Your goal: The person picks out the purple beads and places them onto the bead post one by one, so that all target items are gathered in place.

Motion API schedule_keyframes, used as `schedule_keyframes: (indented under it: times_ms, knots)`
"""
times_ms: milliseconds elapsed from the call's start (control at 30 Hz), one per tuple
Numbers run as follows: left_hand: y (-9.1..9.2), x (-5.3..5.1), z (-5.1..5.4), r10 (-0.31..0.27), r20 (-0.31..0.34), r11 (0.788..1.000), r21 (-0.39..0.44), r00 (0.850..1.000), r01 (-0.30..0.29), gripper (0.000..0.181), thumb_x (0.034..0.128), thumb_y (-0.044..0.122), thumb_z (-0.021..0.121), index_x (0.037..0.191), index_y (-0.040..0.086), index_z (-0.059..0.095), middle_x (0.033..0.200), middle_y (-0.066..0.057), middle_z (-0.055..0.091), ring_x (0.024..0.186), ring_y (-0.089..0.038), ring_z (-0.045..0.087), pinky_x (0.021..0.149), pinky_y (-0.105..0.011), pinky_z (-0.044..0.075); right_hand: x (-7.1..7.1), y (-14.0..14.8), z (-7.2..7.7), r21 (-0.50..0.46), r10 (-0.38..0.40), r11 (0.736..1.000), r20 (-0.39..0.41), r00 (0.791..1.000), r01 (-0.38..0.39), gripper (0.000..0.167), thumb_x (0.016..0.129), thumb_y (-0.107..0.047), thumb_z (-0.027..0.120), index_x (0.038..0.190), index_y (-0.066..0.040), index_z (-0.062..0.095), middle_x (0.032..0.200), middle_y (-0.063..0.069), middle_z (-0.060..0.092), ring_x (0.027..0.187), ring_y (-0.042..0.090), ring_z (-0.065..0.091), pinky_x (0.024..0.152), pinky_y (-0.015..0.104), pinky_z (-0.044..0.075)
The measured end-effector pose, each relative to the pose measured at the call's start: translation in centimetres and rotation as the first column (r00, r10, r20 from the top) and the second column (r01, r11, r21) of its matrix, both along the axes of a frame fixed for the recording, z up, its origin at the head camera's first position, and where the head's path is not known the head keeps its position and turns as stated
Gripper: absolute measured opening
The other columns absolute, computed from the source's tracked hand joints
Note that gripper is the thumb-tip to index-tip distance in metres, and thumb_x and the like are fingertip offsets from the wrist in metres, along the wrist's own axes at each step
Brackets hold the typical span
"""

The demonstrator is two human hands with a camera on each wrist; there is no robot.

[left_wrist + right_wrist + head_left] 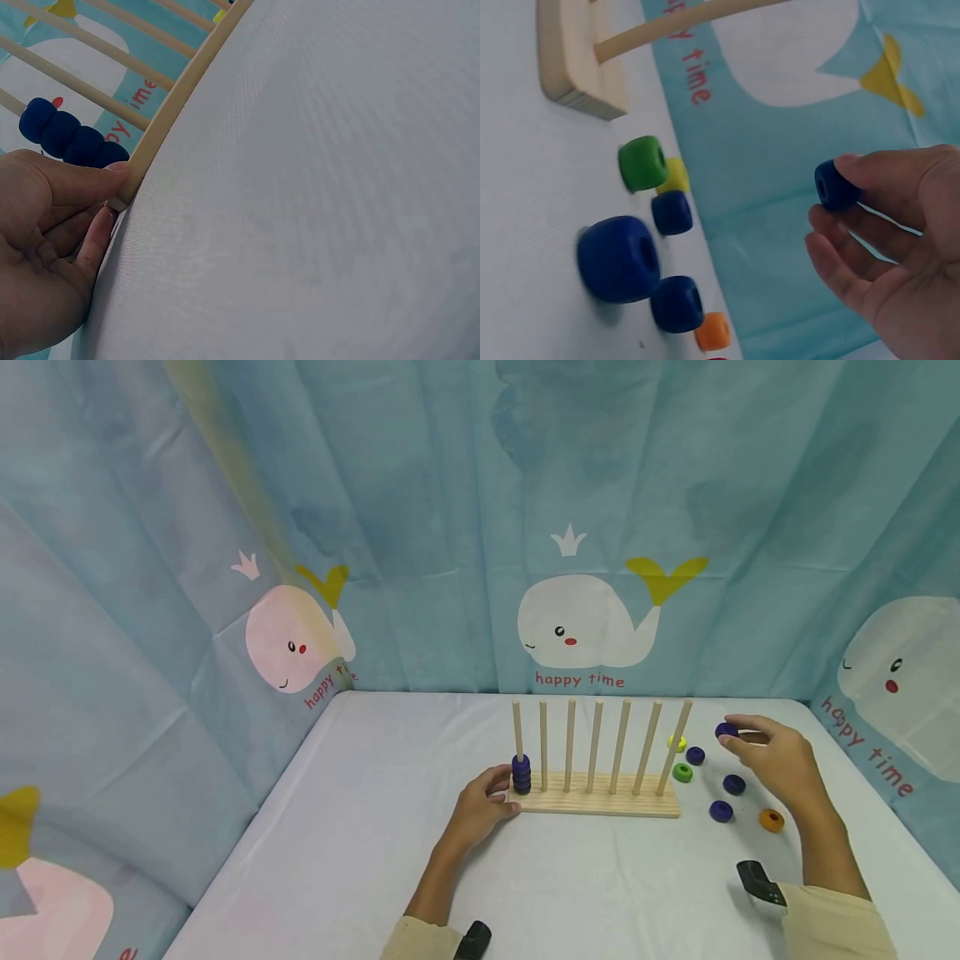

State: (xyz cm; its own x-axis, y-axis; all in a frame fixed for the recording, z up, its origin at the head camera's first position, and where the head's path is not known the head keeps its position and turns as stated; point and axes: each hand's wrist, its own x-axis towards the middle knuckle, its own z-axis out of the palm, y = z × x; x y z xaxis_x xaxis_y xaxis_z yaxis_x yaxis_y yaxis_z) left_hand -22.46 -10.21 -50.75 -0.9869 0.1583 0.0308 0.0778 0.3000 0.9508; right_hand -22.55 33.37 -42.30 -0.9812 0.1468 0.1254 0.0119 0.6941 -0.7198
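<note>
A wooden base (600,804) with several upright pegs stands on the white table. Several dark blue beads (521,775) are stacked on its leftmost peg. My left hand (477,810) grips the base's left end; in the left wrist view, the thumb of that hand (45,225) lies on the base's edge beside the blue stack (71,136). To the right of the base, my right hand (780,762) pinches one blue bead (726,732) above the table. The right wrist view shows this bead (836,185) between thumb and fingers of the hand (907,247), its hole visible.
Loose beads lie right of the base: green (682,772), yellow (678,743), orange (771,820) and three blue ones, one nearest the front (721,812). A blue curtain (420,527) with printed whales hangs behind and beside the table (360,843).
</note>
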Motion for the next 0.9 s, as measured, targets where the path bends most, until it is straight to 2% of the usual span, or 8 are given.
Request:
schedule_keyframes:
  times_ms: [67,167,233,300,367,400,667,900]
  knots:
    - [0.0,0.0,0.0,0.001,0.001,1.000,-0.006,1.000,-0.001,0.065,0.0877,0.001,0.081,0.149,0.005,0.058,0.148,-0.018,0.062,0.135,-0.035,0.061,0.113,-0.043,0.055,0.2,-0.1,0.5,0.001,-0.003,1.000,-0.011,1.000,0.003,0.061,0.109,-0.040,0.058,0.155,-0.001,0.050,0.146,0.036,0.055,0.124,0.059,0.058,0.088,0.071,0.060]
    - [0.0,0.0,-0.1,0.002,0.003,1.000,-0.014,1.000,-0.002,0.065,0.0882,0.001,0.080,0.149,0.005,0.058,0.148,-0.017,0.062,0.135,-0.035,0.061,0.112,-0.041,0.055,0.4,-0.3,1.1,0.019,-0.008,1.000,-0.039,0.999,0.008,0.061,0.109,-0.042,0.059,0.154,-0.001,0.052,0.144,0.035,0.056,0.124,0.059,0.057,0.084,0.065,0.063]
    - [0.0,0.0,-0.1,0.001,0.005,1.000,-0.014,1.000,-0.001,0.065,0.0887,0.001,0.080,0.149,0.006,0.058,0.148,-0.017,0.062,0.136,-0.035,0.061,0.112,-0.041,0.055,0.6,-0.4,1.5,0.031,-0.006,0.999,-0.065,0.998,0.008,0.061,0.108,-0.042,0.060,0.152,-0.001,0.053,0.143,0.034,0.057,0.127,0.059,0.055,0.082,0.045,0.066]
    - [-0.1,0.0,0.0,0.001,0.006,1.000,-0.012,1.000,-0.001,0.064,0.0888,0.001,0.079,0.149,0.006,0.058,0.148,-0.017,0.062,0.136,-0.035,0.061,0.112,-0.042,0.055,0.7,-0.5,1.8,0.034,-0.004,0.999,-0.091,0.996,0.007,0.059,0.108,-0.040,0.061,0.151,0.000,0.055,0.142,0.034,0.058,0.128,0.059,0.054,0.079,0.024,0.063]
    - [-0.1,0.0,0.0,0.002,0.007,1.000,-0.009,1.000,-0.002,0.064,0.0889,0.001,0.079,0.149,0.006,0.058,0.149,-0.017,0.062,0.136,-0.034,0.061,0.113,-0.042,0.055,0.9,-0.7,2.1,0.031,-0.003,0.999,-0.116,0.993,0.007,0.058,0.108,-0.040,0.062,0.149,0.000,0.057,0.141,0.034,0.058,0.128,0.059,0.055,0.069,0.004,0.051]
    - [0.0,0.0,0.0,0.002,0.009,1.000,-0.007,1.000,-0.002,0.065,0.0889,0.001,0.080,0.150,0.006,0.058,0.149,-0.016,0.062,0.136,-0.034,0.061,0.113,-0.041,0.055,1.0,-0.7,2.2,0.026,-0.002,1.000,-0.125,0.992,0.005,0.057,0.108,-0.039,0.062,0.149,0.000,0.057,0.141,0.034,0.057,0.128,0.059,0.055,0.066,-0.001,0.044]
    - [-0.1,0.1,0.0,-0.001,0.003,1.000,-0.007,1.000,0.001,0.064,0.0879,0.001,0.080,0.148,0.006,0.059,0.147,-0.017,0.063,0.136,-0.035,0.061,0.112,-0.041,0.055,1.3,-1.1,3.0,0.025,-0.004,1.000,-0.179,0.984,0.009,0.056,0.107,-0.038,0.063,0.147,0.000,0.060,0.142,0.031,0.053,0.125,0.058,0.057,0.068,-0.005,0.042]
    - [0.0,0.2,0.2,-0.005,-0.002,1.000,0.020,1.000,0.005,0.065,0.0870,0.000,0.081,0.148,0.005,0.059,0.148,-0.018,0.062,0.136,-0.036,0.060,0.114,-0.046,0.054,1.6,-1.5,3.8,0.019,-0.002,1.000,-0.232,0.973,0.006,0.052,0.107,-0.034,0.065,0.145,0.001,0.061,0.139,0.030,0.056,0.123,0.055,0.059,0.072,-0.007,0.039]
